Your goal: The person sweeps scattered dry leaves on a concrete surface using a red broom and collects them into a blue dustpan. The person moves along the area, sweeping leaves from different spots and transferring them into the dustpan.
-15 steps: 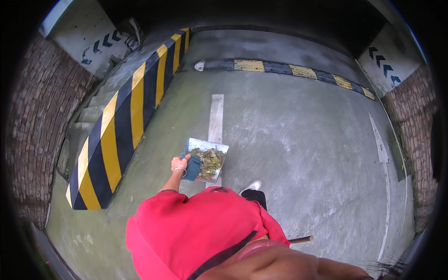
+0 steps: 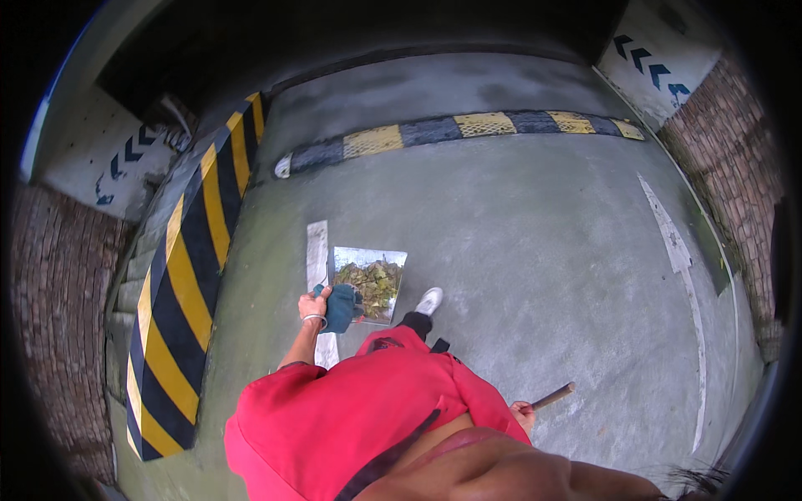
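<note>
In front of my body on the left, my left hand [image 2: 313, 306] is closed at a shiny metal dustpan [image 2: 351, 255]. A teal cloth [image 2: 340, 310] bunches between the fingers and the pan, hiding the grip itself. Dry brown and green leaves [image 2: 376, 286] lie in the pan. Low at the right, my right hand [image 2: 523, 414] is wrapped round a brown wooden stick [image 2: 554, 395], whose blunt end points out to the right. The rest of the stick is hidden behind my red top.
A yellow-and-black striped barrier [image 2: 188, 309] runs along the left. Across the concrete floor ahead lies a yellow-and-black speed bump [image 2: 430, 131]. Brick walls [image 2: 63, 317] flank both sides. My white shoe [image 2: 429, 301] is on the floor right of the pan.
The view has turned and moved forward, bringing the speed bump nearer. My right hand and more of the stick have come into view. My left hand still carries the dustpan of leaves.
</note>
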`<move>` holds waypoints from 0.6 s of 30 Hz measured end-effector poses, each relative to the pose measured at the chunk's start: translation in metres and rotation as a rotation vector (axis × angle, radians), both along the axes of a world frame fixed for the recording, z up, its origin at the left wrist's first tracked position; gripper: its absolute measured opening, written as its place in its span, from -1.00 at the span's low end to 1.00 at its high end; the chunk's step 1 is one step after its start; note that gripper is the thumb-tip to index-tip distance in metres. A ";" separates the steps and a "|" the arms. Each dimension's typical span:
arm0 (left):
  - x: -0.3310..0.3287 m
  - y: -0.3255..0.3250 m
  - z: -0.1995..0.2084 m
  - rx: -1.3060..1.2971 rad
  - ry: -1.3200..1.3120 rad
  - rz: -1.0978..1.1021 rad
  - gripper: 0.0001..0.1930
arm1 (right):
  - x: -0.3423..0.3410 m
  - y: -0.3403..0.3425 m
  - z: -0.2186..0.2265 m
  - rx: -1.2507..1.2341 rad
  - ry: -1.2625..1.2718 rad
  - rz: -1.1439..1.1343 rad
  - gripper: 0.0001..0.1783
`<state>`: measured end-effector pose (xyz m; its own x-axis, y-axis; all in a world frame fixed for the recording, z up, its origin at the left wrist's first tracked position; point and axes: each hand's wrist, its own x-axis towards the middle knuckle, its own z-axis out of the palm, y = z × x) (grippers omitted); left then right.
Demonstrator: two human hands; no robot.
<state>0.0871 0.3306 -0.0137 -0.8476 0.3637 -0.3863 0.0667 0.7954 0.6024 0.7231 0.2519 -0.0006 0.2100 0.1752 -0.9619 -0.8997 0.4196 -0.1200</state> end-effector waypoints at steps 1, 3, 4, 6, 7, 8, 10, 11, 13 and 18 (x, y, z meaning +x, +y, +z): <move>0.001 0.034 -0.005 0.010 -0.017 -0.053 -0.30 | 0.006 0.026 -0.017 0.031 0.046 -0.008 -0.73; 0.016 0.108 -0.021 0.071 -0.008 -0.155 -0.33 | 0.031 0.069 -0.050 0.088 0.120 -0.041 -0.72; 0.028 0.152 -0.036 -0.140 0.213 -0.311 -0.35 | 0.047 0.090 -0.068 0.123 0.157 -0.085 -0.72; 0.046 0.217 -0.044 -0.101 0.195 -0.272 -0.32 | 0.060 0.116 -0.093 0.121 0.113 -0.011 -0.76; 0.057 0.245 -0.053 -0.091 0.159 -0.261 -0.30 | 0.063 0.129 -0.109 0.033 0.036 0.131 -0.77; 0.067 0.280 -0.053 -0.098 0.116 -0.248 -0.29 | 0.061 0.143 -0.114 0.103 -0.136 0.308 -0.79; 0.078 0.332 -0.050 -0.088 0.063 -0.221 -0.26 | 0.057 0.171 -0.105 0.056 -0.393 0.645 -0.83; 0.080 0.368 -0.048 -0.067 0.050 -0.227 -0.25 | 0.053 0.184 -0.092 0.043 -0.595 0.848 -0.80; 0.081 0.427 -0.046 -0.029 0.093 -0.269 -0.25 | 0.055 0.221 -0.076 0.062 -0.160 0.465 -0.77; 0.107 0.575 -0.075 0.229 0.038 -0.186 -0.41 | 0.091 0.410 -0.135 0.052 -0.264 0.363 -0.81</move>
